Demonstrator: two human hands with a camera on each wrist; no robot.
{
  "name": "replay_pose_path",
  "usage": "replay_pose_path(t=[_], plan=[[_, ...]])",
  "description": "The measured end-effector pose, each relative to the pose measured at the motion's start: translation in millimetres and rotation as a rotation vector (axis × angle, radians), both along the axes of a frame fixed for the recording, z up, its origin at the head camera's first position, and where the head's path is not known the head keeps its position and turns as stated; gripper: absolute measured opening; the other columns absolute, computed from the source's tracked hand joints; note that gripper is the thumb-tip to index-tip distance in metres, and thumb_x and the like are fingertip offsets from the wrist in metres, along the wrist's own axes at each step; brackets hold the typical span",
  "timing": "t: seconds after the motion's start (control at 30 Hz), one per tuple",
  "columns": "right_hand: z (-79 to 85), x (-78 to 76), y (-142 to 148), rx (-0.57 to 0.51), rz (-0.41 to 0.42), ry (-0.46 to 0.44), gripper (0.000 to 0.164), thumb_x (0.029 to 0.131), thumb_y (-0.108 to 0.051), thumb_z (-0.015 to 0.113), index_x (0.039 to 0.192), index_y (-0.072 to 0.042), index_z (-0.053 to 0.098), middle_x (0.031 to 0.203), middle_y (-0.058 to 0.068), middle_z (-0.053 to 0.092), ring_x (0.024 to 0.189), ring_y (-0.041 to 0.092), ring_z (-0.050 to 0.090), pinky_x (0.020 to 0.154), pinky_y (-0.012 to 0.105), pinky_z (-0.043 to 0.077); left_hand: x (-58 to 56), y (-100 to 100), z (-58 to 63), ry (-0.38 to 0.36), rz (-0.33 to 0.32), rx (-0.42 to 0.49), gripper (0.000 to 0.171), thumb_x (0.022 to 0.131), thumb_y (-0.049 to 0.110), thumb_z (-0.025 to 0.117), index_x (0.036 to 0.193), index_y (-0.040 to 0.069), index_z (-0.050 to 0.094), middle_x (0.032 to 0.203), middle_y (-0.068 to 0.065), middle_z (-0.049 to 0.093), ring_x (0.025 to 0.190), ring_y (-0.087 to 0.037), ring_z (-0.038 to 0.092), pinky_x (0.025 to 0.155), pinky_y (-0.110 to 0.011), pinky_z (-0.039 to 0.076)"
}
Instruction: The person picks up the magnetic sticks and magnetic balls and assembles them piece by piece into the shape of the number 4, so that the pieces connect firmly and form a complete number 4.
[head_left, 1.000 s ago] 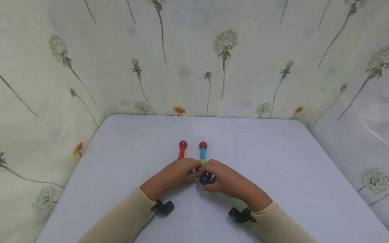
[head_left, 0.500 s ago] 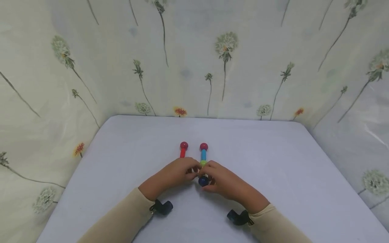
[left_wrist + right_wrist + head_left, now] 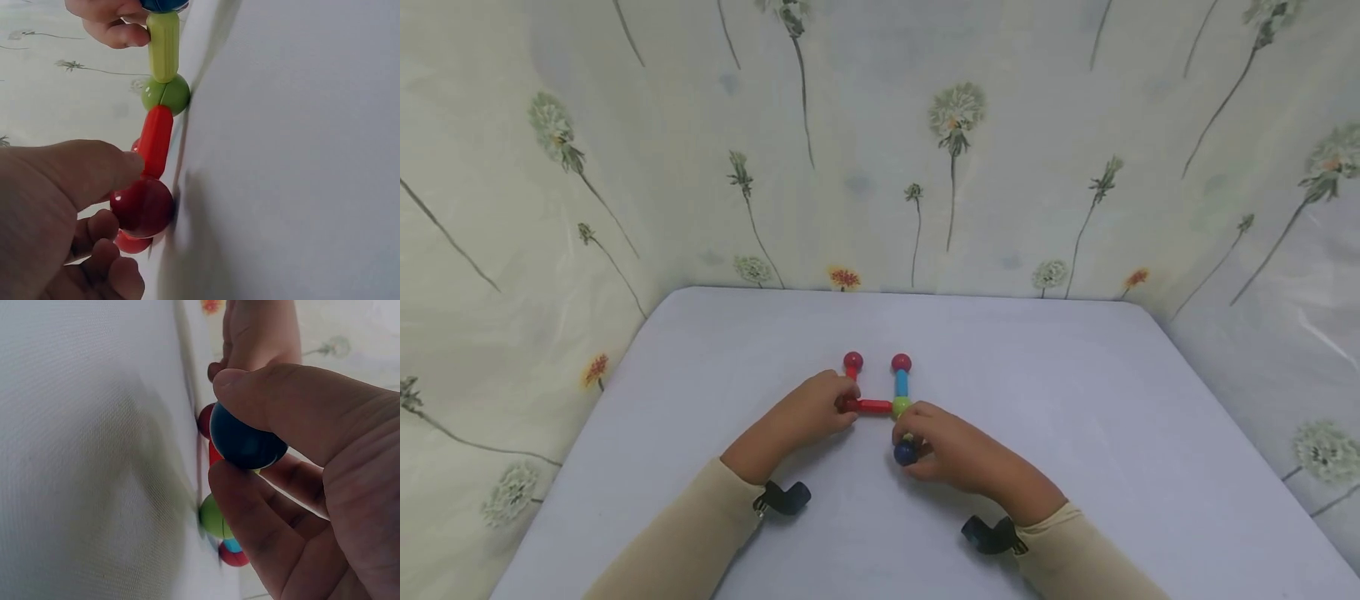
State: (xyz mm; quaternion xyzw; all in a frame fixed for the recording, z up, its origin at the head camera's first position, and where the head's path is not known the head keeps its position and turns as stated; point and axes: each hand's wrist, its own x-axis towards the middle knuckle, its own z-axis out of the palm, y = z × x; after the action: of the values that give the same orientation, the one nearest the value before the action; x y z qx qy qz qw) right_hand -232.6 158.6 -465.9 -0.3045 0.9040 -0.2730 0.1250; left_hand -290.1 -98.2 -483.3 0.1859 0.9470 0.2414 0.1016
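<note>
Magnetic balls and rods form a joined figure low over the white table. My left hand [image 3: 812, 412] holds the dark red ball [image 3: 147, 207] at the left corner, thumb at its joint with a red rod [image 3: 155, 140]. That rod runs right to a green ball [image 3: 901, 407]. From there a light blue rod [image 3: 902, 383] leads back to a red ball [image 3: 901, 362], and a yellow-green rod [image 3: 164, 47] leads toward me to a dark blue ball [image 3: 247, 444]. My right hand [image 3: 951, 442] pinches the blue ball between thumb and finger.
Another red ball [image 3: 853, 361] tops a second red rod behind my left fingers. The white table [image 3: 1037, 375] ends at a flower-printed backdrop [image 3: 865, 183]. A small dark camera [image 3: 988, 536] sits on each wrist.
My left hand has moved left from beside the right fingers to the dark red corner ball, uncovering the red crosswise rod. My right hand has stayed nearly in place at the blue ball.
</note>
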Motion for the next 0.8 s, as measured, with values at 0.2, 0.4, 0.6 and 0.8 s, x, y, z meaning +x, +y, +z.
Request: replay_pose_path(t=[0.2,0.4,0.6,0.8], plan=[[-1.1,-0.4,0.4,0.033,0.0,-0.013,0.032,0.087,-0.018,0.087,0.111,-0.025,0.068,0.115,-0.012,0.057,0.104,0.005,0.063,0.095,0.027,0.057,-2.7,1.2,-2.0,-0.004,0.009,-0.034,0.045,0.089,0.026,0.085,0.129,0.014,0.069,0.1,0.001,0.063,0.093,-0.015,0.057,0.085,-0.031,0.057],[-0.5,-3.0,-1.3,0.069,-0.001,-0.027,0.03,0.087,-0.019,0.087,0.111,-0.025,0.069,0.113,-0.011,0.057,0.102,0.008,0.061,0.095,0.03,0.057,-3.1,2.5,-3.1,-0.013,0.026,-0.027,0.044,0.09,0.026,0.084,0.13,0.014,0.07,0.099,0.002,0.063,0.092,-0.015,0.058,0.084,-0.03,0.057],[-1.9,-5.1,-2.4,0.099,0.009,-0.034,0.03,0.087,-0.02,0.087,0.11,-0.025,0.069,0.112,-0.012,0.057,0.102,0.007,0.06,0.094,0.029,0.058,-2.0,1.8,-3.2,-0.02,0.038,-0.023,0.044,0.089,0.026,0.084,0.129,0.015,0.07,0.099,0.003,0.062,0.093,-0.015,0.058,0.084,-0.03,0.057],[-7.9,-4.5,-0.9,0.089,-0.008,-0.041,0.043,0.088,-0.032,0.086,0.126,-0.027,0.069,0.121,-0.013,0.06,0.107,0.007,0.059,0.097,0.032,0.057,3.0,1.5,-6.3,-0.028,0.044,-0.024,0.048,0.088,0.028,0.085,0.131,0.016,0.069,0.1,0.003,0.063,0.093,-0.014,0.058,0.085,-0.031,0.059]])
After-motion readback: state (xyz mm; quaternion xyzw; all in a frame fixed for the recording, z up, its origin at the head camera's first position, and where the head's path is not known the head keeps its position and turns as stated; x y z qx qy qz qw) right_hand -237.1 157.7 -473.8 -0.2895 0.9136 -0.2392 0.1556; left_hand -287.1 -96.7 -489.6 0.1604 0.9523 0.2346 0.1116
